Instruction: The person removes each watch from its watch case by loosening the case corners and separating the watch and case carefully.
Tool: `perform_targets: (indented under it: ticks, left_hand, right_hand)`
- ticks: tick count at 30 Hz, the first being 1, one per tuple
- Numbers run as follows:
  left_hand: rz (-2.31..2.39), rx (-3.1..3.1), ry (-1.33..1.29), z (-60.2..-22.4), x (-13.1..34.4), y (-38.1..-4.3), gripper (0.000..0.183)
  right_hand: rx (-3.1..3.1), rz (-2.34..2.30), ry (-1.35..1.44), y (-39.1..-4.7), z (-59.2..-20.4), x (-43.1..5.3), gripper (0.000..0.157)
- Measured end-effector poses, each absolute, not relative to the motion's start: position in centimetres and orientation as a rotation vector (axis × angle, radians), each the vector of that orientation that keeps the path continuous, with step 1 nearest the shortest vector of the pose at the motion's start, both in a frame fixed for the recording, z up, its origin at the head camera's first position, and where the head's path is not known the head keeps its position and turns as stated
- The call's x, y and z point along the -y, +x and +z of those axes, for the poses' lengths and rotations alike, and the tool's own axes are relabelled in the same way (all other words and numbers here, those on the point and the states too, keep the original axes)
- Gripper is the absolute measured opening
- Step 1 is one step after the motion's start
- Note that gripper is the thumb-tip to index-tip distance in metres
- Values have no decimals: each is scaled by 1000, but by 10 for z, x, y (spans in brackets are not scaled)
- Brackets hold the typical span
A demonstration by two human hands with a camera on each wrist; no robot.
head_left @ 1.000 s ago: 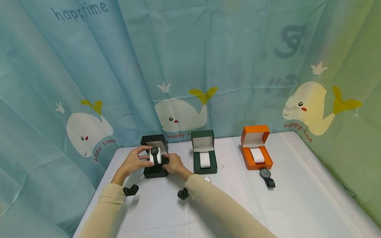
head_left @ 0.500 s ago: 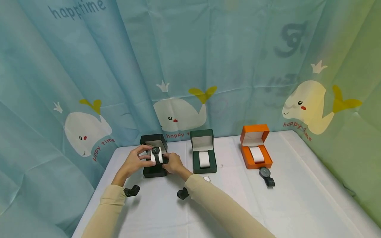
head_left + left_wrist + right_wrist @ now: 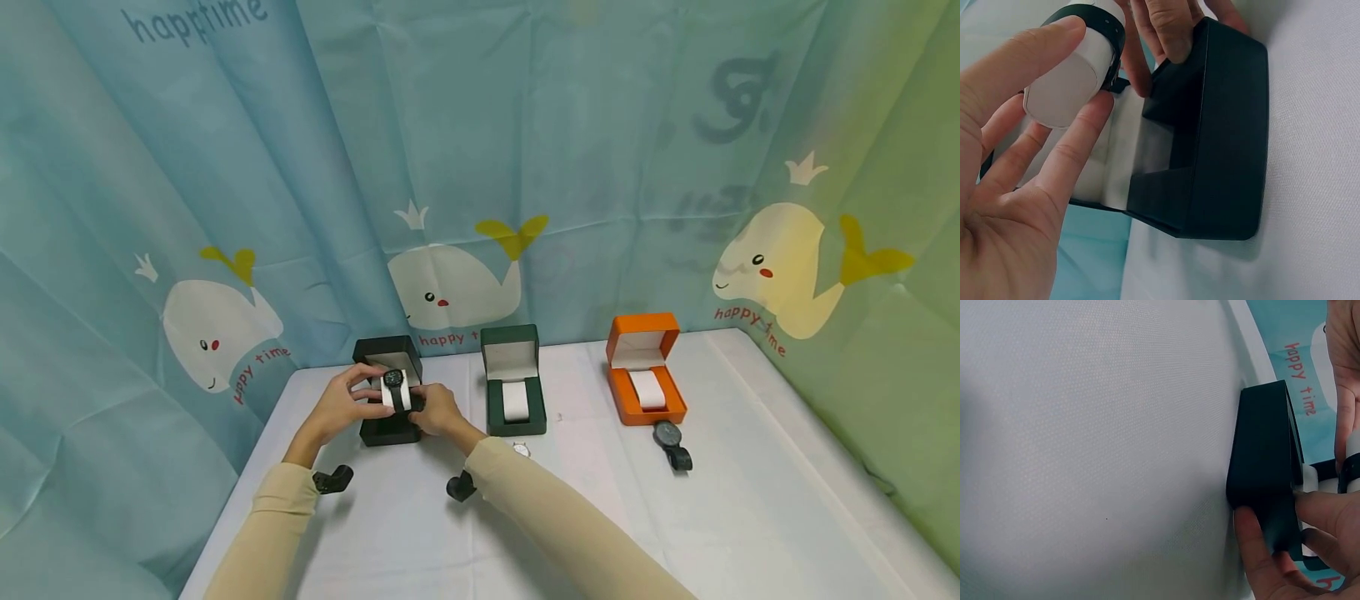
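My left hand (image 3: 339, 412) holds a white watch cushion (image 3: 1063, 90) by its sides, thumb on one side and fingers on the other. A black wristwatch (image 3: 393, 392) is strapped round the cushion, its dial upward in the head view. Cushion and watch are just above the base of an open black watch box (image 3: 390, 431), whose inside shows a hollow in the left wrist view (image 3: 1232, 134). My right hand (image 3: 440, 412) grips the box at its right side, thumb at the inner edge and fingers at the outside wall.
A green watch box (image 3: 517, 427) stands open at the middle, an orange watch box (image 3: 648, 417) at the right, each with a white cushion. A dark watch (image 3: 667, 437) lies before the orange one. A pale-faced watch (image 3: 522, 450) is partly behind the right sleeve. A curtain (image 3: 600, 167) hangs behind.
The cushion with the black wristwatch has shifted slightly to the right in my left hand. My right hand keeps its grip on the black box.
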State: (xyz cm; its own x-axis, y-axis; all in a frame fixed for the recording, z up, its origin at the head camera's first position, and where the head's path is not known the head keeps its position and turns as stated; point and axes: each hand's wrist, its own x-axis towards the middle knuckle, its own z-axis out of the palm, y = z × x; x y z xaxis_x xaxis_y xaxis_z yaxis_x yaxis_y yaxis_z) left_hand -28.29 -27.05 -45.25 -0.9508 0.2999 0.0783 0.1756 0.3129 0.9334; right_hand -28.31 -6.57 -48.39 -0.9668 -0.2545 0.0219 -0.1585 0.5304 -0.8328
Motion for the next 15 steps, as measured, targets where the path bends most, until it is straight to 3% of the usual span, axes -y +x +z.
perform_targets:
  ticks: [9,15]
  left_hand:
    - [1723,-2457,439,-451,271,-281,63]
    - [1706,-2459,410,-453,272,-282,65]
  right_hand:
    - [-2642,-1359,-389,-285,-478,62,48]
    - [-2484,-1375,-397,-287,-470,52,56]
